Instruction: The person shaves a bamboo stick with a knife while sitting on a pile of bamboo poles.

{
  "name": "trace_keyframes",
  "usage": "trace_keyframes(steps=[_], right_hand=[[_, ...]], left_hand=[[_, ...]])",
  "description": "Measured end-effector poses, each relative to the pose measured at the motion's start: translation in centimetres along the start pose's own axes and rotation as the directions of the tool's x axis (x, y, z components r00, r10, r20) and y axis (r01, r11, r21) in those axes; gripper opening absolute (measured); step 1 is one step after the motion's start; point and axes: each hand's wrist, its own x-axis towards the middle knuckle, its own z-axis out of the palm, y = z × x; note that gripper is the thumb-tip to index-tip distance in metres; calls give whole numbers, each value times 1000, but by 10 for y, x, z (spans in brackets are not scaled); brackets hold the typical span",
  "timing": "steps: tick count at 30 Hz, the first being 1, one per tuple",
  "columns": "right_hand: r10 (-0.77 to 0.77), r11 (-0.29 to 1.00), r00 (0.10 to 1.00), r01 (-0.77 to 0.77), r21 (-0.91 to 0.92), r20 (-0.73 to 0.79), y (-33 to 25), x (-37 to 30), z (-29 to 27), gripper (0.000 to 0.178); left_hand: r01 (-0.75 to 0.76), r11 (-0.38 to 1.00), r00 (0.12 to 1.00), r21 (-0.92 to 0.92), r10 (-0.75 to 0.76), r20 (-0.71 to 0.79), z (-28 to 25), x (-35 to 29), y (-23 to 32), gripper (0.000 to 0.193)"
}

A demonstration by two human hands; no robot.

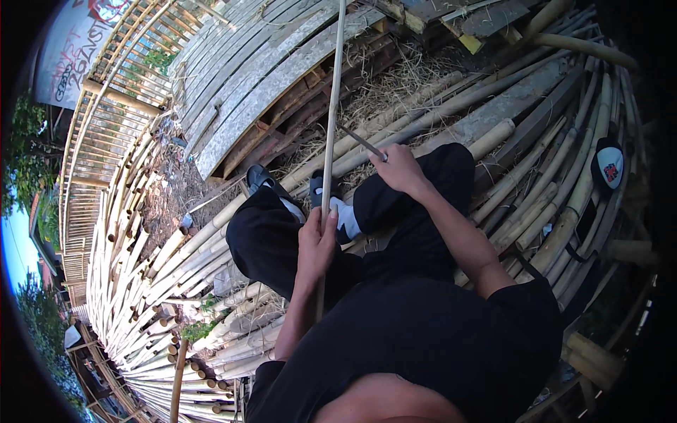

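Centrally, a long bamboo strip (334,106) runs from the lap of a seated person (395,331) outward between the two feet. The left hand (315,243) has its grip wrapped around the strip's lower part. To the right of the strip, the right hand (396,169) has its grip clenched on a thin knife (363,144), tip just beside the strip. Grey boards (261,63) lie mostly left of the strip's upper part; bamboo poles (201,248) spread on both sides of it.
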Motion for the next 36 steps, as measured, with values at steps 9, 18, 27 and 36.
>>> trace_keyframes(steps=[9, 18, 27, 36], right_hand=[[-108, 982, 987, 124, -141, 115, -23, -21, 25, 23], [-120, 966, 979, 153, -207, 163, -30, -27, 34, 24], [-156, 967, 981, 175, -185, 113, -26, -5, 57, 22], [-225, 957, 974, 215, -196, -28, -22, 13, 75, 28]], left_hand=[[-74, 997, 996, -5, 74, 38, 9, 6, 15, 24], [-1, 999, 994, -32, 4, 113, 2, 15, 19, 25], [-67, 987, 993, 146, 51, 109, -2, 17, 12, 27], [-155, 967, 987, 201, 144, 65, -5, 22, 4, 17]])
